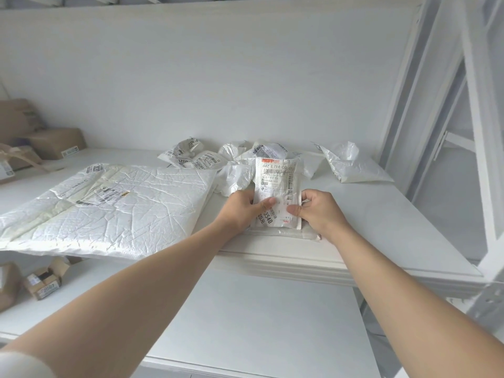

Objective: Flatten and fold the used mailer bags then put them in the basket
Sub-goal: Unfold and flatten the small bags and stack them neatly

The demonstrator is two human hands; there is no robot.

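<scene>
I see both hands closed on one small mailer bag (pixel 276 184). The left hand (pixel 242 207) pinches its left edge, with the thumb over the printed label and the fingers behind. The right hand (pixel 319 211) pinches the right edge between thumb and forefinger. So each grip is narrow and has hold of the bag only. The bag stands nearly upright between the two grips, and its lower edge is down at the white shelf (pixel 381 227). I think it is held this way so the two sides can be pulled apart and the wrinkles stretched out before folding. Just under the grips there seems to be something flat and pale, maybe a bag already folded, but I cannot tell for sure. To the left of the grips lies a large mailer (pixel 114 205), flat, probably pressed already. Behind the grips is a heap of crumpled bags (pixel 207 158), and to the right, behind them, is one loose bag (pixel 351 166); these wait for their turn, I suppose. Far to the left are cardboard boxes (pixel 57 143). The basket is not in view.
</scene>
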